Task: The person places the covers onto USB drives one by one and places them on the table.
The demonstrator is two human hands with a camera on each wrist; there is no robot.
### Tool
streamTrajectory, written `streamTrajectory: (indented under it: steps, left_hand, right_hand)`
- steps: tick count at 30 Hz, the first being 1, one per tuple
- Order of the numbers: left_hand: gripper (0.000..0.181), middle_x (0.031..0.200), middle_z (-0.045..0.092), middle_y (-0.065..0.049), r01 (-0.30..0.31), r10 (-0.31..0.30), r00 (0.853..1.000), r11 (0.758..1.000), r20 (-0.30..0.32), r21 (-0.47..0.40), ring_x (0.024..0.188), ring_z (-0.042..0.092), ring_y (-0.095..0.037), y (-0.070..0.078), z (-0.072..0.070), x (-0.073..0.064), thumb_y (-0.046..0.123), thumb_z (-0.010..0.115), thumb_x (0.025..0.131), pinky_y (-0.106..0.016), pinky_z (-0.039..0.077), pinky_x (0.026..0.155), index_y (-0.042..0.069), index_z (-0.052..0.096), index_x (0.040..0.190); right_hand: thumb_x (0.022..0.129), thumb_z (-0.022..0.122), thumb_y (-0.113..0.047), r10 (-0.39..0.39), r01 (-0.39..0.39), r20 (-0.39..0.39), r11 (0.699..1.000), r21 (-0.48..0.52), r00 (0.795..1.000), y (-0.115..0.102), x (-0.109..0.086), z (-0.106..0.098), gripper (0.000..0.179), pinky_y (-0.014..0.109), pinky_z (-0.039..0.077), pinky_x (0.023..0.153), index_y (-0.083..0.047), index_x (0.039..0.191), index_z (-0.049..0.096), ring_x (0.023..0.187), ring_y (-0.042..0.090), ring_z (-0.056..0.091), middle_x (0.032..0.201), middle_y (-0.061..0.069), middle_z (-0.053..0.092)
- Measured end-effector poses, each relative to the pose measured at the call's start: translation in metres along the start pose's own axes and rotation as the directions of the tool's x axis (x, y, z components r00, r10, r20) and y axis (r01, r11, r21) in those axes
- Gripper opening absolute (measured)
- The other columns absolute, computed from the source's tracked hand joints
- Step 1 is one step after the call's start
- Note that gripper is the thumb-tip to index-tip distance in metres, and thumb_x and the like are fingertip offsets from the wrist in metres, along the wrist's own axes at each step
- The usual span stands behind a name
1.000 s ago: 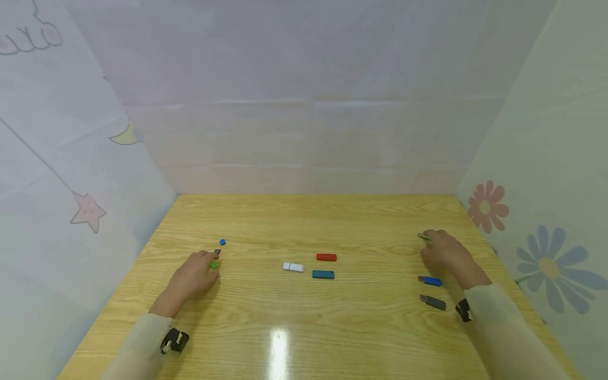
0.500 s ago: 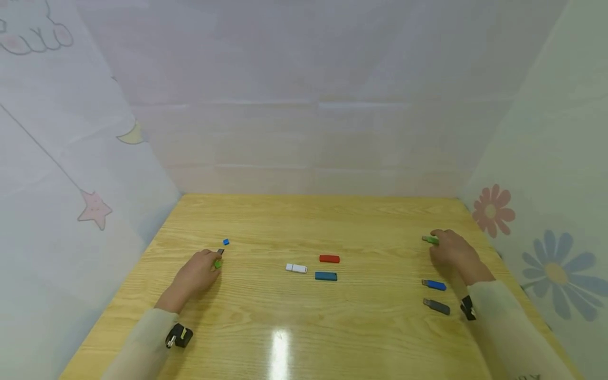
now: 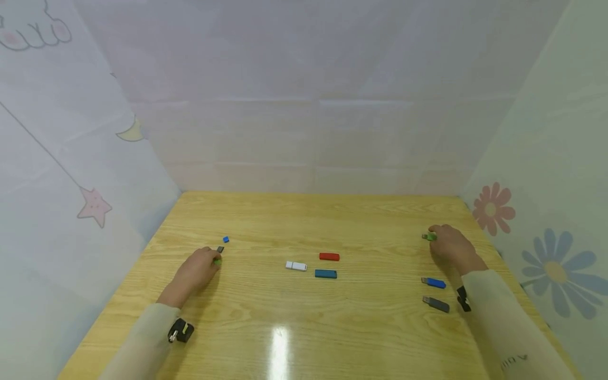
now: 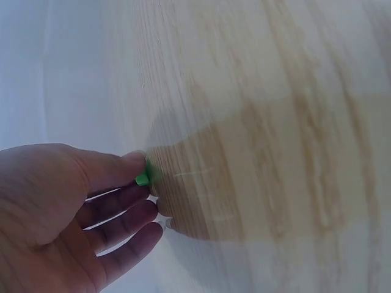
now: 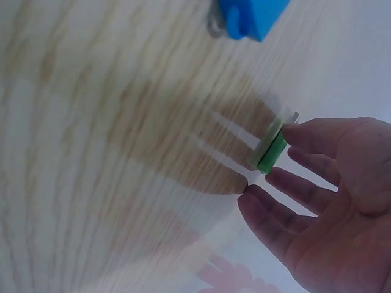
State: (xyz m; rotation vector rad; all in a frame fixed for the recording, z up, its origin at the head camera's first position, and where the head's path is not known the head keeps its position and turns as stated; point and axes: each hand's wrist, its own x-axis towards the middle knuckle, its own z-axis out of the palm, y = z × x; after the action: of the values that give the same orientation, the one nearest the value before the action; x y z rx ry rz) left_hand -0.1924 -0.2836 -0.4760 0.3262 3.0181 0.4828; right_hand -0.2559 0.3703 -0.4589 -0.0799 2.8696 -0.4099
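Observation:
My left hand (image 3: 197, 270) pinches a small green cap (image 4: 142, 179) between thumb and forefinger, down at the table on the left. Just past those fingertips lies a small dark grey cap (image 3: 220, 249), and beyond it a blue cap (image 3: 226, 239). At the far right my right hand (image 3: 452, 247) holds a green USB stick (image 5: 272, 150) by thumb and fingertips, low over the table; its metal plug points left in the head view. Nearer me lie a blue USB stick (image 3: 434, 283) and a dark grey USB stick (image 3: 436, 304), their plugs bare.
Mid-table lie a white capped USB stick (image 3: 296, 266), a red stick (image 3: 329, 256) and a teal stick (image 3: 325, 274). The wooden table (image 3: 304, 221) meets pale sheets at the back and sides. Black wrist cameras sit at both cuffs.
The right hand has shifted slightly on the green USB stick, more of which shows than a second ago. The left hand stays at the green cap, now mostly covered. The view has shifted slightly.

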Motion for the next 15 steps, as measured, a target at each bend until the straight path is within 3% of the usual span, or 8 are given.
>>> streamTrajectory:
  steps: [8, 15]
  left_hand:
    - [0.020, 0.107, 0.065, -0.015, 0.016, -0.016, 1.000, 1.000, 0.014, 0.018, 0.100, 0.063, -0.034, 0.0034, -0.0021, 0.0021, 0.007, 0.063, 0.099, -0.050, 0.054, 0.087, -0.002, 0.070, 0.115]
    - [0.022, 0.114, 0.068, -0.021, 0.052, -0.052, 0.998, 0.999, 0.028, -0.011, 0.108, 0.065, -0.041, 0.0065, -0.0062, 0.0036, 0.007, 0.061, 0.100, -0.051, 0.054, 0.088, -0.005, 0.068, 0.117]
  right_hand:
    - [0.096, 0.047, 0.000, -0.011, 0.011, -0.023, 1.000, -0.010, 1.000, 0.0016, 0.0001, 0.0031, 0.044, 0.062, 0.050, 0.086, 0.013, 0.138, 0.049, 0.113, 0.056, 0.053, 0.132, 0.040, 0.047]
    - [0.098, 0.050, 0.001, -0.006, 0.006, -0.032, 1.000, -0.004, 0.999, 0.0046, 0.0007, 0.0041, 0.039, 0.059, 0.050, 0.085, 0.014, 0.134, 0.054, 0.108, 0.050, 0.055, 0.126, 0.037, 0.051]
